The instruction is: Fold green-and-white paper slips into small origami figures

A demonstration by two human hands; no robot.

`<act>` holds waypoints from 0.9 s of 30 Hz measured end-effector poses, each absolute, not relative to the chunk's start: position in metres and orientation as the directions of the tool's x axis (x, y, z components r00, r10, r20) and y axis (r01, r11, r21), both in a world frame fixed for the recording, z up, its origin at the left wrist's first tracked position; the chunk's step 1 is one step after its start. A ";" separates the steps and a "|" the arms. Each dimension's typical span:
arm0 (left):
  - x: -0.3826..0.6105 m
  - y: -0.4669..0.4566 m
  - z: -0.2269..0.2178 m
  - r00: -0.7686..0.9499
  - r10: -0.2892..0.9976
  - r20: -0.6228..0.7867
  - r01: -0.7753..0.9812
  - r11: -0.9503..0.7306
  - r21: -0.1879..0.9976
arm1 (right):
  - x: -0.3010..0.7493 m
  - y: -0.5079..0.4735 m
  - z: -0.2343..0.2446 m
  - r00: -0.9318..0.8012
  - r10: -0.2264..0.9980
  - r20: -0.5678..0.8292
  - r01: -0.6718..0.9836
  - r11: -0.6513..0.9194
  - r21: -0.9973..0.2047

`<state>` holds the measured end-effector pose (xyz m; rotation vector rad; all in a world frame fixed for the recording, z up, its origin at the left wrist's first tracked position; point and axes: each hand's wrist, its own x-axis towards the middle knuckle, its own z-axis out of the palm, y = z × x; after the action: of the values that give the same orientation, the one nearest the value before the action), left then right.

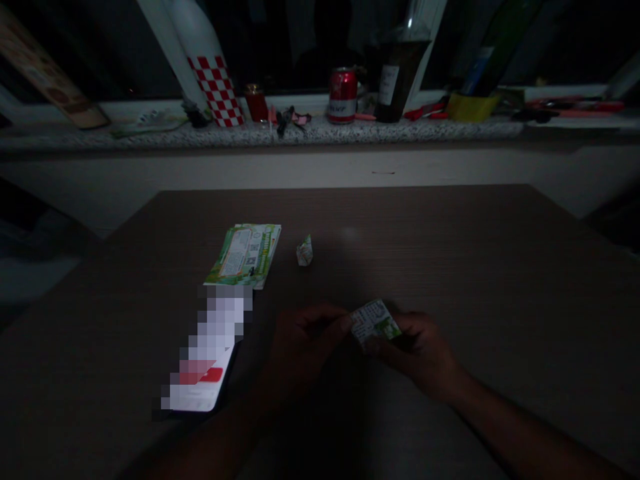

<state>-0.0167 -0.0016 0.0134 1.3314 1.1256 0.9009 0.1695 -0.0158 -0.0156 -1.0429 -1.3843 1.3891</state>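
In dim light, both my hands meet over the near middle of a brown table (450, 253). Together they pinch a small folded piece of green-and-white printed paper (375, 321). My left hand (305, 347) grips its left edge with curled fingers. My right hand (423, 353) holds its right side from below. A tiny folded paper piece (305, 251) lies alone further back on the table. A stack of the same green printed paper sheets (246, 255) lies to the left of it.
A lit phone (207, 360) lies face up on the table at the left, below the paper stack. A stone windowsill (260, 135) behind carries a red can (343, 95), a dark bottle (397, 73), a red-checked white object (213, 77) and small clutter.
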 end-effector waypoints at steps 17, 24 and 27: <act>-0.015 -0.001 0.015 0.234 0.967 -0.099 0.087 0.081 0.993 | 0.166 -0.018 -0.012 -0.278 0.959 0.048 0.054 0.065 -0.996; -0.017 0.000 0.012 0.228 0.968 -0.109 0.071 0.095 0.993 | 0.167 -0.015 -0.013 -0.041 0.995 0.089 -0.009 0.089 -0.996; -0.016 -0.001 0.013 0.242 0.968 -0.065 0.167 0.025 0.986 | 0.169 -0.013 -0.010 0.028 0.997 0.075 -0.058 0.076 -0.995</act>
<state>-0.0161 -0.0011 0.0129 1.4007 1.1578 0.9079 0.1685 -0.0134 -0.0102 -1.1227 -1.1820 1.1620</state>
